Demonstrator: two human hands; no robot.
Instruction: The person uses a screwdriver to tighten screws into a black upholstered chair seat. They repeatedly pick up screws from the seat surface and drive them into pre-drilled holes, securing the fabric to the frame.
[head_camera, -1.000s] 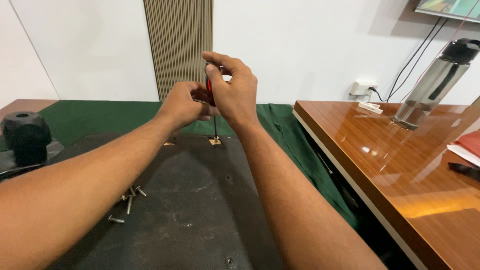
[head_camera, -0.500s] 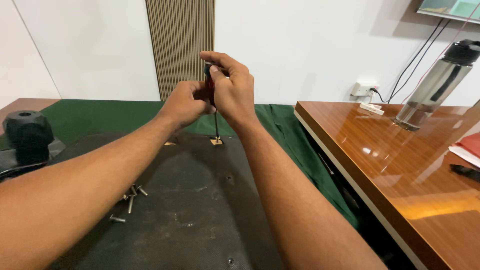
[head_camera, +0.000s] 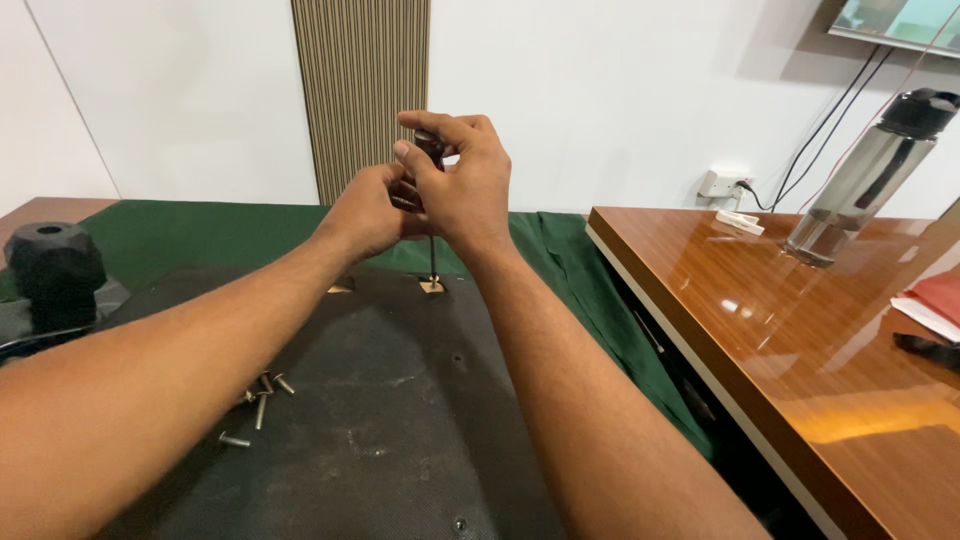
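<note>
At the upper middle of the frame, both my hands close on the screwdriver (head_camera: 432, 215): my right hand (head_camera: 468, 185) wraps over the top of the handle, my left hand (head_camera: 375, 212) pinches it lower down. Its shaft runs straight down, long axis upright, tip on the small tan block (head_camera: 432, 286) on the black mat (head_camera: 400, 420). Loose screws (head_camera: 262, 395) lie toward the lower left.
</note>
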